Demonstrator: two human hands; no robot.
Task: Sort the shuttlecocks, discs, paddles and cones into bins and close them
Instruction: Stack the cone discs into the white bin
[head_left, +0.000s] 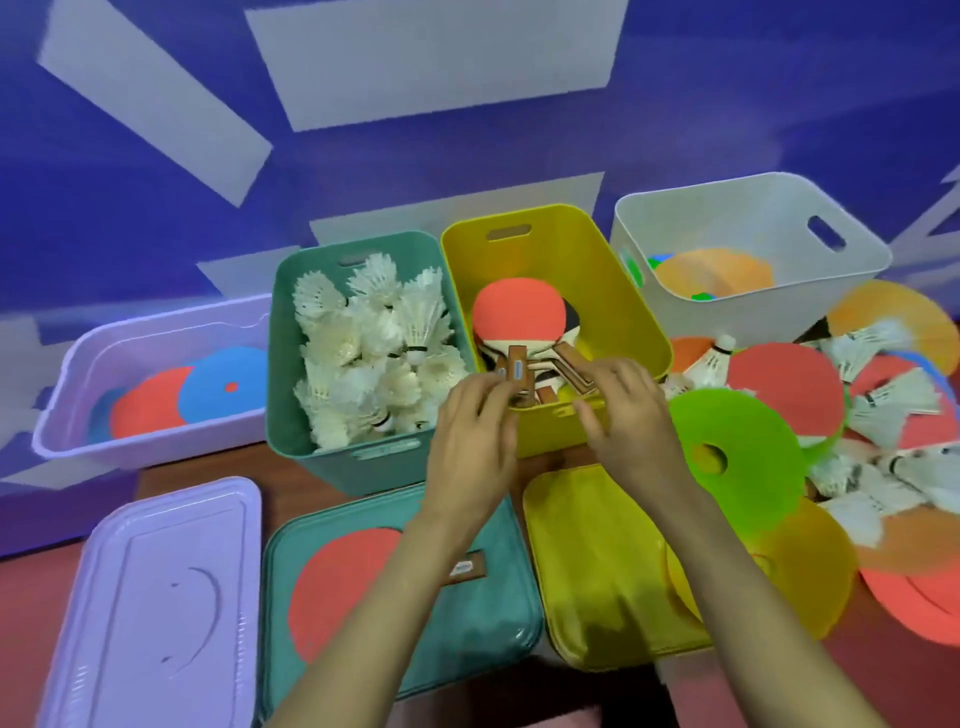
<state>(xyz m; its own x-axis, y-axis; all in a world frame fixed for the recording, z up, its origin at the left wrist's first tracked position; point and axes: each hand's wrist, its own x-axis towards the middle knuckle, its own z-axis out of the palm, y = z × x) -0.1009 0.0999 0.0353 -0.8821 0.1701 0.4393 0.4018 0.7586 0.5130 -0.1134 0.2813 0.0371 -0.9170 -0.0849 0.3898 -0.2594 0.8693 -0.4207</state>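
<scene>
Several paddles (519, 317) lie in the yellow bin (644, 317), red faces up, handles toward me. My left hand (475, 431) grips the paddle handles at the bin's near rim. My right hand (626, 415) rests on another handle beside it, fingers bent. White shuttlecocks (374, 353) fill the teal bin (283, 374). Flat discs (223, 384) sit in the lilac bin (67, 395). The white bin (727, 218) holds orange cones (711, 273). One more paddle (343, 587) lies on the teal lid (498, 618).
At right is a loose heap of shuttlecocks (893, 400), a green cone (737, 462), and red (789, 384), yellow (810, 566) and orange cones. The lilac lid (150, 603) and yellow lid (597, 571) lie in front of the bins.
</scene>
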